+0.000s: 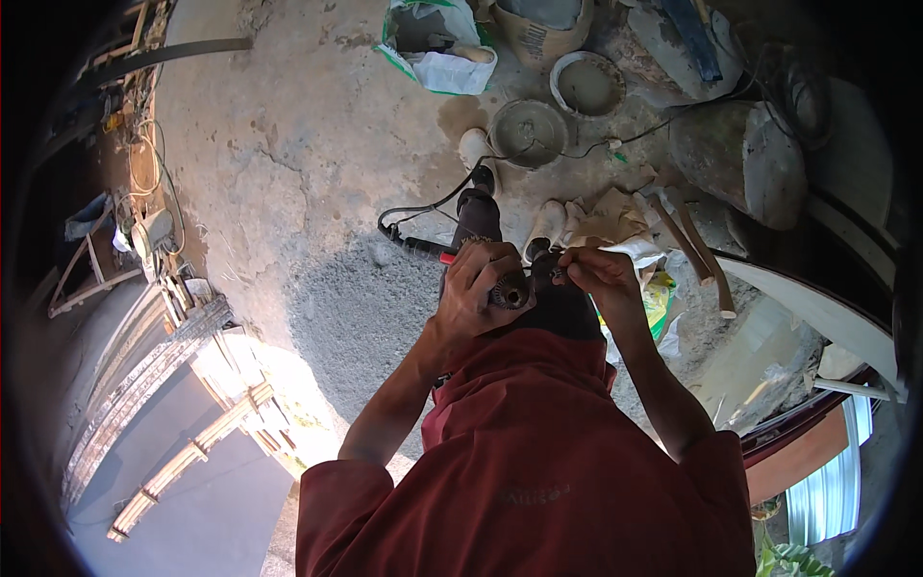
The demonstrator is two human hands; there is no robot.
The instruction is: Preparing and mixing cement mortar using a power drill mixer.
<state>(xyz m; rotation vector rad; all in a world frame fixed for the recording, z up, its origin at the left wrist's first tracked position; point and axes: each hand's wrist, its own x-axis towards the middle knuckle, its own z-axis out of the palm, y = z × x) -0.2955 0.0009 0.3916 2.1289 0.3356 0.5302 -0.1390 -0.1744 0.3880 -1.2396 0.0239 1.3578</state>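
Observation:
My left hand point(478, 282) is wrapped around a corded electric drill point(511, 289), just above my lap. Its toothed round chuck points up toward me, and no bit shows in it. The drill's black power cord point(388, 227) comes out on the left and curves away over the floor. Close on the right, my right hand point(604, 273) pinches a small dark metal piece point(558, 275) between thumb and fingertips. That piece is a short way from the chuck, apart from it. Its exact shape is too small to make out.
Ahead stand a round pan of grey mix point(529, 134), a bucket point(587, 85) and an open white sack point(437, 43). Wooden handles point(692, 240) lie at the right beside crumpled paper point(615, 219). Grey sand point(356, 308) covers the floor at left, near wooden boards point(154, 365).

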